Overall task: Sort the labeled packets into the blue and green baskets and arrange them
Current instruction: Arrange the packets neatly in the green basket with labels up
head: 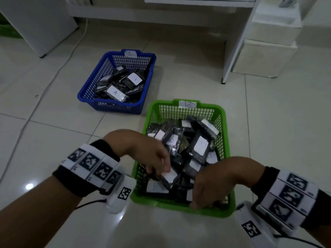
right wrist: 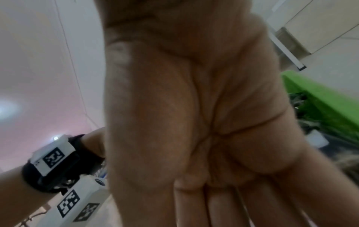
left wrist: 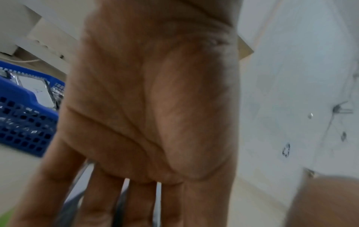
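Note:
A blue basket [head: 114, 107] tagged A stands on the tiled floor and holds several black packets; one packet [head: 115, 93] shows a white A label. Nearer to me, the green basket [head: 227, 140] tagged B is piled with black packets [head: 199, 145] bearing white labels. Both hands reach into its near end. My left hand [head: 161, 170] rests its straight fingers on a white-labelled packet [head: 170, 176]. My right hand [head: 198, 201] points its straight fingers down among the packets by the near wall. The wrist views show both palms, left hand [left wrist: 136, 199] and right hand [right wrist: 223, 207], with fingers extended.
A white cabinet [head: 41, 24] stands at the far left, with a cable [head: 59, 68] trailing over the floor beside it. A white desk panel [head: 231, 56] and a white box [head: 265, 56] stand at the far right. Bare tiles surround both baskets.

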The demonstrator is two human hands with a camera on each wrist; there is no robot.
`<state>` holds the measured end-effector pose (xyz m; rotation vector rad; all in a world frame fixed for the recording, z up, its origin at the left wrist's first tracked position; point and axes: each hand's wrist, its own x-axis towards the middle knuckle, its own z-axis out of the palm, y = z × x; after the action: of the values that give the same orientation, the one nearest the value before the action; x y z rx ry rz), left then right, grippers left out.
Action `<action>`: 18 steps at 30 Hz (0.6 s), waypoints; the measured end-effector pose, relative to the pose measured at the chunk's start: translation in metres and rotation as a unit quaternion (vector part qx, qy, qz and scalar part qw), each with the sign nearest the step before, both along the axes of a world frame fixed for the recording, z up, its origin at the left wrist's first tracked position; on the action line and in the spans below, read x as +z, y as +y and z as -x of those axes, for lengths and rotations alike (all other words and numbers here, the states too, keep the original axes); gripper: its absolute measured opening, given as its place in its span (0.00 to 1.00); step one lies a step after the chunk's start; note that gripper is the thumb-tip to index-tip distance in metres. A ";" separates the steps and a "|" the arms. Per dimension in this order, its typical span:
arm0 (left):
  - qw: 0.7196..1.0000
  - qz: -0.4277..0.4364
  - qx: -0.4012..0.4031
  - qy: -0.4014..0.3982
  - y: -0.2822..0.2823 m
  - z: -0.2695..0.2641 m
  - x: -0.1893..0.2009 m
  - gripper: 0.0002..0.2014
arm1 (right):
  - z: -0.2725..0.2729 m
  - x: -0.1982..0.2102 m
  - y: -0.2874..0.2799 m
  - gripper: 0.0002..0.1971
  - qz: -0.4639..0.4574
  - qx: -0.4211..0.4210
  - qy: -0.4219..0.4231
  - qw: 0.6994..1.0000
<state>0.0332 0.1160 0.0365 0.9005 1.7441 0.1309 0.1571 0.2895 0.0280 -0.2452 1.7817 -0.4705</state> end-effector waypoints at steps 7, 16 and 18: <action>0.973 -0.076 0.043 0.213 0.038 0.051 0.034 0.29 | 0.067 0.031 0.065 0.12 0.064 -0.217 0.303 0.926; 0.956 0.164 -0.106 0.219 0.090 0.074 0.018 0.35 | 0.090 -0.040 0.078 0.31 -0.109 -0.150 0.357 0.915; 0.965 0.150 -0.084 0.199 0.098 0.084 0.026 0.29 | 0.088 -0.047 0.080 0.35 -0.106 -0.167 0.369 0.908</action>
<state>-0.0508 0.2140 0.0626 0.8852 1.9760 -0.4448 0.0692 0.3691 -0.0189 0.0572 2.6238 -0.4495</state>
